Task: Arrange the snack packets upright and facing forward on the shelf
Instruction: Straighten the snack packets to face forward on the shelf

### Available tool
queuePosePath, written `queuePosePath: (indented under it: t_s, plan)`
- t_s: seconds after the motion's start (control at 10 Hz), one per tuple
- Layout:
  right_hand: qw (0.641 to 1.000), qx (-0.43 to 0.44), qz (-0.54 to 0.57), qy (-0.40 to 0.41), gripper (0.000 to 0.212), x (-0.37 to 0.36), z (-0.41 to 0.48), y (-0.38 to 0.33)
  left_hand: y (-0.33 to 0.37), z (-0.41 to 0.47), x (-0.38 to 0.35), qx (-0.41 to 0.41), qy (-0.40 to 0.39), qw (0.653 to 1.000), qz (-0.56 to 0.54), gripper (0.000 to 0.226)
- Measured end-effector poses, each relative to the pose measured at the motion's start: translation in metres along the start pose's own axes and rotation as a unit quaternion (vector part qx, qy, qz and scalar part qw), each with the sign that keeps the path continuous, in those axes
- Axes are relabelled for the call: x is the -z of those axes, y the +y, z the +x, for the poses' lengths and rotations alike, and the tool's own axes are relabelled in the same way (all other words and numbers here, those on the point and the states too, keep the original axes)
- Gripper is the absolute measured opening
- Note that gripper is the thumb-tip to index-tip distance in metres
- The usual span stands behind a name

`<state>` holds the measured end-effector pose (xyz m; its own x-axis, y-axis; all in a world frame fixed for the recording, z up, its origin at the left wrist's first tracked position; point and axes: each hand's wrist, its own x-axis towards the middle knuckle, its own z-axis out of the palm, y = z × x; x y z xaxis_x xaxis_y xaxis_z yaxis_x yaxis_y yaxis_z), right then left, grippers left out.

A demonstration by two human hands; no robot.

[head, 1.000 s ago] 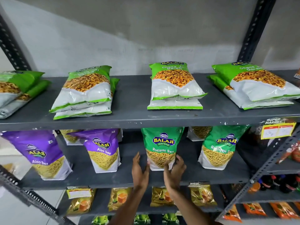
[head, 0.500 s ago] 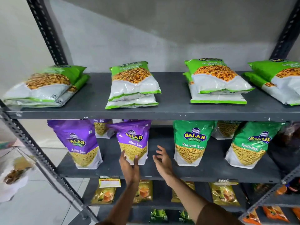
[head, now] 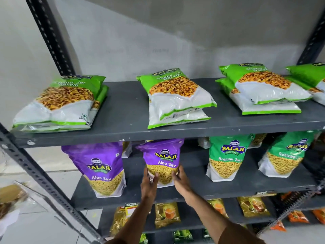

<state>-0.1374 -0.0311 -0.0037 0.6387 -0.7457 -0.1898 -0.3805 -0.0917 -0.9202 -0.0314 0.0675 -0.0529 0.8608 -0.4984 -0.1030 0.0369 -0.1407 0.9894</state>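
Observation:
A purple Aloo Sev packet (head: pixel 162 159) stands upright on the middle shelf (head: pixel 193 192), face forward. My left hand (head: pixel 149 184) grips its lower left side and my right hand (head: pixel 181 180) its lower right side. Another purple Aloo Sev packet (head: pixel 102 166) stands to its left, tilted a little. Two green Ratlami Sev packets (head: pixel 226 157) (head: pixel 286 157) stand upright to the right. On the top shelf (head: pixel 126 110), green Chana Jor Garam packets lie flat in stacks (head: pixel 59 103) (head: pixel 177 97) (head: pixel 263 90).
Dark perforated metal uprights (head: pixel 51 39) (head: pixel 35 171) frame the rack. More packets stand behind the front row of the middle shelf. Lower shelves hold yellow packets (head: pixel 167 213) and orange packets (head: pixel 299 217). A grey wall is behind the rack.
My view and both hands shifted left from the green Ratlami Sev packet. The hands, open in the air half a second ago, now clasp the second purple Aloo Sev packet.

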Motion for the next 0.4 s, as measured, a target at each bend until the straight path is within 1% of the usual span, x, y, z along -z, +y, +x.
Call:
queuePosePath:
  t_s: [0.1,0.2,0.3,0.4]
  plan:
    - [1.0,-0.003,0.02,0.002,0.049,-0.007,-0.004,0.006,0.007,-0.013,0.006,-0.01,-0.027,0.999,-0.026,0.066]
    - [0.999,-0.005,0.038,-0.007,0.052,-0.005,-0.004,0.009,0.014,-0.014,0.01,-0.012,-0.038,0.999,-0.01,0.069]
    - [0.998,-0.013,0.058,-0.027,0.068,0.0,-0.013,0.005,0.04,-0.031,0.013,-0.04,-0.025,0.999,0.025,0.091]
    - [0.999,0.018,0.039,0.016,0.073,0.003,-0.027,0.0,0.046,-0.053,0.013,-0.105,0.026,0.993,0.056,0.102]
